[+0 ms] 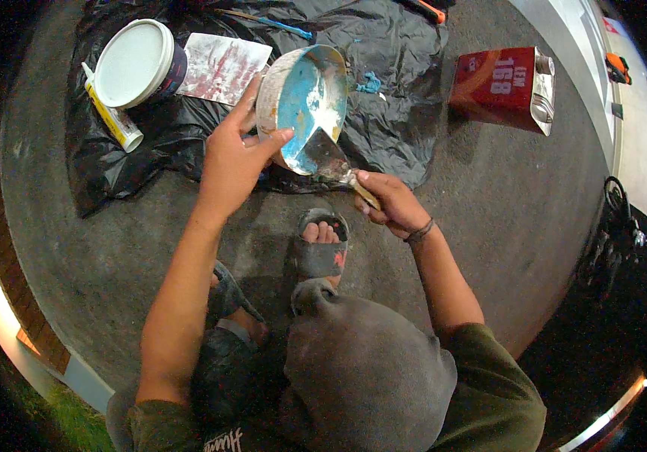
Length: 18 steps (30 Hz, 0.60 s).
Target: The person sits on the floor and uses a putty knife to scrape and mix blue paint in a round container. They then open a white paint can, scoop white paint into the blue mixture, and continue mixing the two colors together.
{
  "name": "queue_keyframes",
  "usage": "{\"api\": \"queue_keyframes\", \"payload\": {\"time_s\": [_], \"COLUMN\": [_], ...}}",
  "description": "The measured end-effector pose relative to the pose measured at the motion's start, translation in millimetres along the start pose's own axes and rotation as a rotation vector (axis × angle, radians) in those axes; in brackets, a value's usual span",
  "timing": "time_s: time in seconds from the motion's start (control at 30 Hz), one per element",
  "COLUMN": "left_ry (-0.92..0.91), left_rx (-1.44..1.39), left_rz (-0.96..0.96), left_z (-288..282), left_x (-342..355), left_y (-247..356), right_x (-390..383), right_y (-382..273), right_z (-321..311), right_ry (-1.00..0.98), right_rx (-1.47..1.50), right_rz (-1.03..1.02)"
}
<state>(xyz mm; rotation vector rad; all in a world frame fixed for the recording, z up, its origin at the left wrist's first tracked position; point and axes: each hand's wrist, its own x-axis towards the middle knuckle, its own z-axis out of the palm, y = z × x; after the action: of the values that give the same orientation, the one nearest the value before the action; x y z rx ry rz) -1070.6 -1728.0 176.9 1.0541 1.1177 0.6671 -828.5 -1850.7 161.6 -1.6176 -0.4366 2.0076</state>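
Observation:
My left hand (237,154) grips the side of a round bowl (290,102), its thumb over the near rim and its other fingers behind the wall. The bowl is tilted toward me, its inside blue with white and yellowish smears. White paste (326,110) lies along its right inner side. In my right hand (395,202) is a putty knife (329,160), held by its worn wooden handle. The knife's wide, stained blade reaches into the bowl's near edge, touching or very close to the paste. Part of the bowl's outer wall is hidden by my left fingers.
Black plastic sheeting (406,143) covers the ground, with a white-lidded tub (133,64), a yellow tube (116,117), a smeared sheet (224,66) and blue scraps (369,82) on it. A red metal can (495,89) stands to the right. My sandalled foot (323,245) is below the bowl.

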Motion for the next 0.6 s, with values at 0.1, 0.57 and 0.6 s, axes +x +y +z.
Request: {"api": "queue_keyframes", "payload": {"time_s": [0.1,0.57,0.6], "left_ry": [0.079,0.115,0.109], "left_rx": [-0.086,-0.017,-0.004], "left_rz": [-0.088,-0.010,0.016], "left_z": [-2.4,5.3,5.7], "left_x": [-0.7,-0.8,0.8], "left_y": [8.4,-2.1,-5.1], "right_x": [-4.7,70.9,70.0], "right_y": [-6.9,-19.8,-25.1], "right_z": [-13.0,-9.7,-1.3], "right_ry": [0.037,0.890,0.924], "right_rx": [0.058,-0.807,-0.702], "right_rz": [-0.086,-0.698,-0.763]}}
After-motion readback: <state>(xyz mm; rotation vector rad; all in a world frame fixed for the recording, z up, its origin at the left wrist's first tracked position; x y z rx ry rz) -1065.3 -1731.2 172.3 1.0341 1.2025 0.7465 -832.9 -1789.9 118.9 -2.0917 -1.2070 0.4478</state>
